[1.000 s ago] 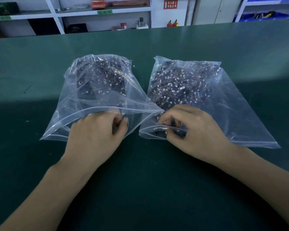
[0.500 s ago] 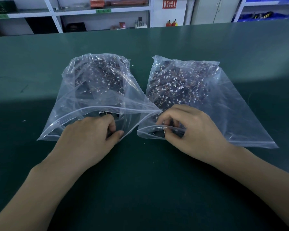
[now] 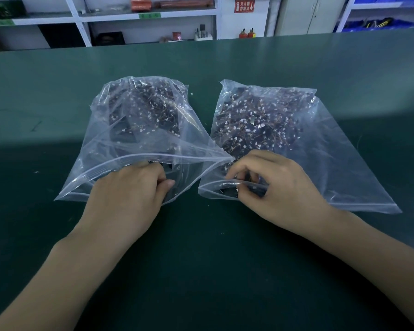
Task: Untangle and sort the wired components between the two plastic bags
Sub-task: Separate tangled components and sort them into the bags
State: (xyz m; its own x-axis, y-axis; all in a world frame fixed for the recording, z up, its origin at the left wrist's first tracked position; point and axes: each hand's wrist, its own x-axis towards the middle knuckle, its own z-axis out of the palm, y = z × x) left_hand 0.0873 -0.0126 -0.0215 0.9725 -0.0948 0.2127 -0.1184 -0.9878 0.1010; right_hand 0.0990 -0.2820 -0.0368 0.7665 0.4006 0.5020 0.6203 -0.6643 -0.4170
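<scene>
You are in an electronics workshop or stockroom: a long bench (image 3: pixel 225 68) with a dark green mat, white storage shelves (image 3: pixel 144 17) along the back wall, blue parts bins (image 3: pixel 378 22), and a red fire-equipment sign (image 3: pixel 244 5) above two extinguishers (image 3: pixel 246 33).

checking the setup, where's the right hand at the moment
In the head view the right hand is right of centre, at the near open mouth of the right bag, fingers curled on its rim.
</scene>
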